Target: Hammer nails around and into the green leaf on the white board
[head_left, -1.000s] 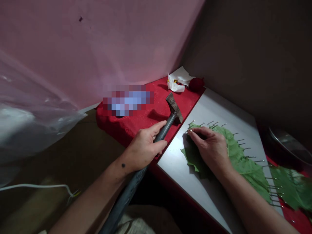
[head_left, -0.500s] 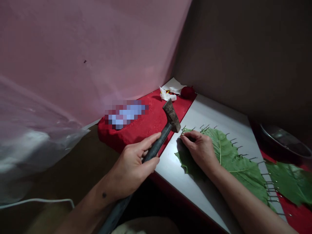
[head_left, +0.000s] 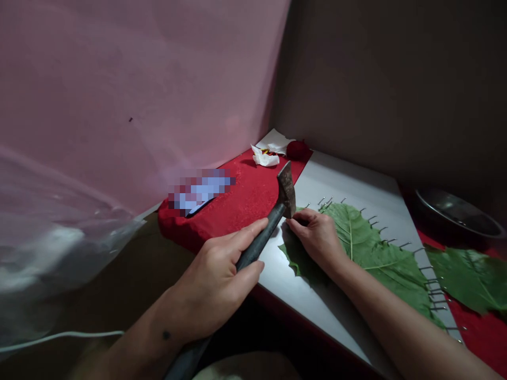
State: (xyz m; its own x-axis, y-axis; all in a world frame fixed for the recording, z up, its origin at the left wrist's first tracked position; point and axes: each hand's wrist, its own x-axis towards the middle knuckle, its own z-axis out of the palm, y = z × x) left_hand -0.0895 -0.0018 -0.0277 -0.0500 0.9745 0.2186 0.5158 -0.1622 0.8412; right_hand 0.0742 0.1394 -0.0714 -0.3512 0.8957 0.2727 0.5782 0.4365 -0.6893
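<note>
My left hand point(head_left: 217, 277) is wrapped round the dark handle of a hammer point(head_left: 287, 190). The hammer's rusty head is at the fingertips of my right hand point(head_left: 321, 236), which is closed in a pinch at the leaf's edge. A nail was visible in that pinch a moment ago; the hammer head now covers the spot. Beneath my right hand a large green leaf point(head_left: 356, 232) lies flat on a white board point(head_left: 332, 171). Several nails point(head_left: 372, 218) stand along the leaf's far and right edges, leaning at various angles. My right hand and forearm hide part of the leaf.
A second leaf point(head_left: 471, 277) lies right of the board on red cloth point(head_left: 483, 338), near a metal basin point(head_left: 455, 211). Crumpled white tissue point(head_left: 266, 158) and a dark red ball point(head_left: 297, 150) sit at the back. A blurred-out flat object point(head_left: 204, 190) rests on the cloth at left.
The hammer head has come down and right onto the spot at my right fingertips. My right hand keeps its pinch. The whole view has shifted slightly.
</note>
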